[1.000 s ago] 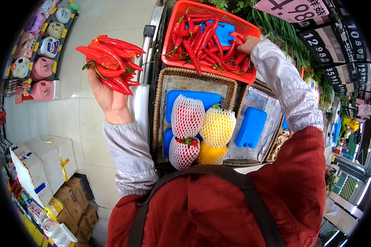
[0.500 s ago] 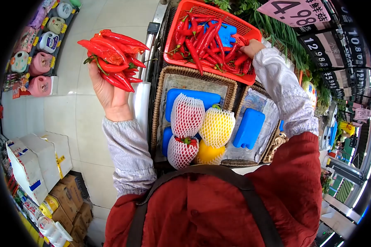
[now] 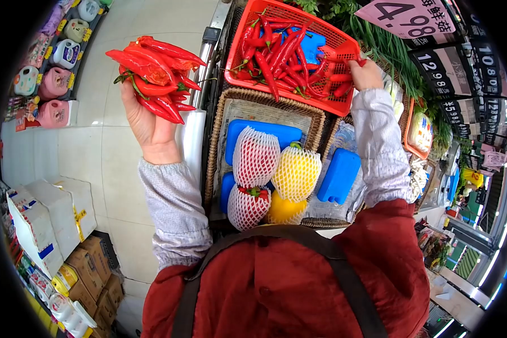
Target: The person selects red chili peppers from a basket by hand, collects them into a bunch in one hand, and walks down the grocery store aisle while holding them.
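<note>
A bunch of red chili peppers rests in my left hand, which is closed around its underside, left of the baskets. My right hand is at the right edge of the red plastic basket, its fingers pinched on a red chili. More red chilies lie in that basket around a blue block. Nearer to me, a wicker basket holds red and yellow bell peppers in white foam nets.
Right of the bell peppers, another blue block lies on newspaper. Leafy greens and price signs stand at the upper right. White boxes and cartons are at lower left, and a shelf of bottles is at upper left.
My right hand has moved right to the red basket's edge, with a chili now showing in its fingers. My left hand has barely moved with its bunch.
</note>
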A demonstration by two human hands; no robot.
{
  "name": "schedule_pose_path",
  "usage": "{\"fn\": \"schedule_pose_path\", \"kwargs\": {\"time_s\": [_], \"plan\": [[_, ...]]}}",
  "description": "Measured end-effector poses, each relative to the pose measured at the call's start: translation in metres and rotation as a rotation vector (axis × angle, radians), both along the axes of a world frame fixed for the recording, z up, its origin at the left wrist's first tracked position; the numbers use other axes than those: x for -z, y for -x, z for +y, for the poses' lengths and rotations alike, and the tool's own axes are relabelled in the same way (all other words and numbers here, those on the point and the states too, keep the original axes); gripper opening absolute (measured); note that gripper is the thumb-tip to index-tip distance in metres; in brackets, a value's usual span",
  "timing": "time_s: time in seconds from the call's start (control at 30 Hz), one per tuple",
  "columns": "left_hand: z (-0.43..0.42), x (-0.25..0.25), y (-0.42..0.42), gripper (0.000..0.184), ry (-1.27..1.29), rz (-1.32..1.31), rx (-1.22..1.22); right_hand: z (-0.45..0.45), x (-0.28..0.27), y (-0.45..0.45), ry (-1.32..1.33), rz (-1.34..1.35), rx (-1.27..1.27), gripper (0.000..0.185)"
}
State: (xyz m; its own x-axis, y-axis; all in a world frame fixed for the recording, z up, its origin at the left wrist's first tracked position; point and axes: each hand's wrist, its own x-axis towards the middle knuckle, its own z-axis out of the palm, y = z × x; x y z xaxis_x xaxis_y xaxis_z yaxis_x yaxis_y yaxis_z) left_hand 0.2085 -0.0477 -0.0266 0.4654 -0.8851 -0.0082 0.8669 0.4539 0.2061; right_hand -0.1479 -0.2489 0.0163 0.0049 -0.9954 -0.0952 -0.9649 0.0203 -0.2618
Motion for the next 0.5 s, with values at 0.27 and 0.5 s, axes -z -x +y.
{"fn": "schedule_pose_path", "kwargs": {"time_s": [0.27,0.5], "plan": [[-0.001,0.004,-0.001,0.052,-0.004,-0.009,0.016,0.000,-0.008,0.009,0.132,-0.101,0.085,0.040],[-0.001,0.003,0.000,0.054,0.033,0.016,0.043,-0.028,-0.023,-0.055,0.019,-0.265,-0.288,0.044]]}}
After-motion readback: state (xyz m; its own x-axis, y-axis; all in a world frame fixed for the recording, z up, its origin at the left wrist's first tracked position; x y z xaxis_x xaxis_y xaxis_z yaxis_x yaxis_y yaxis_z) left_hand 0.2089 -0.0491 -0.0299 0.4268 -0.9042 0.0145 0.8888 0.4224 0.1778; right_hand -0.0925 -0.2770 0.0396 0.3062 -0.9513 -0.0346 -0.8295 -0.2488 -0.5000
